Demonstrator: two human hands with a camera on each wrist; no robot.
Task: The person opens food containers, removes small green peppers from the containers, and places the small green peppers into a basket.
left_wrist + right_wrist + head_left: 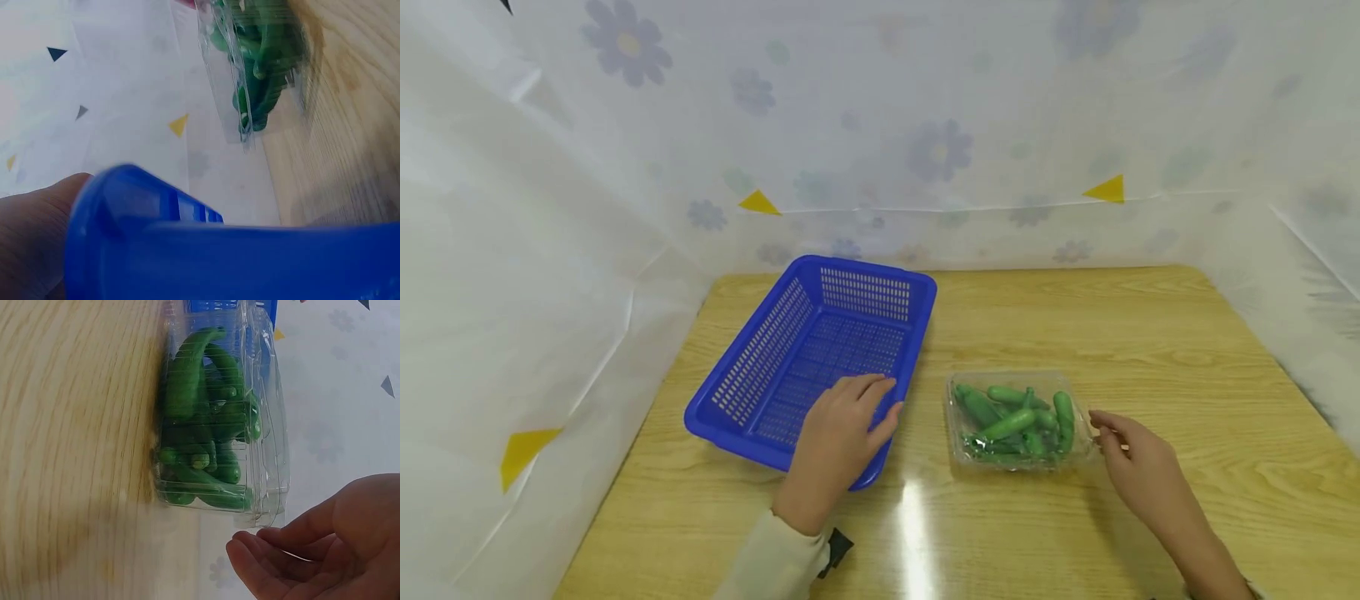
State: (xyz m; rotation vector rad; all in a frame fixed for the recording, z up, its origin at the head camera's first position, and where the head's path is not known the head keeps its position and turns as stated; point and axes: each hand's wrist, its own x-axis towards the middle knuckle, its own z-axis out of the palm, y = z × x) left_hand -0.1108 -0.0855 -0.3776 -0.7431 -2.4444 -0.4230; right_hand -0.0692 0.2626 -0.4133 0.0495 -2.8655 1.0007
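A clear plastic clamshell box (953, 425) of green peppers (1011, 423) sits on the table with its lid down. At its right edge, my right hand (1146, 467) has thumb and fingertips drawn together, pinching the lid's lip (253, 519). The peppers fill much of the box in the right wrist view. My left hand (842, 425) is over the near right part of a blue plastic basket (917, 333), its fingers loosely bent and gripping nothing. In the left wrist view the basket's corner (125, 206) hides most of that hand.
The wooden table (1037, 325) bears the basket on the left and the box to its right. White flowered sheeting (865, 150) walls in the back and both sides, with yellow triangles (1107, 190) on it. A black object (837, 552) shows at the left cuff.
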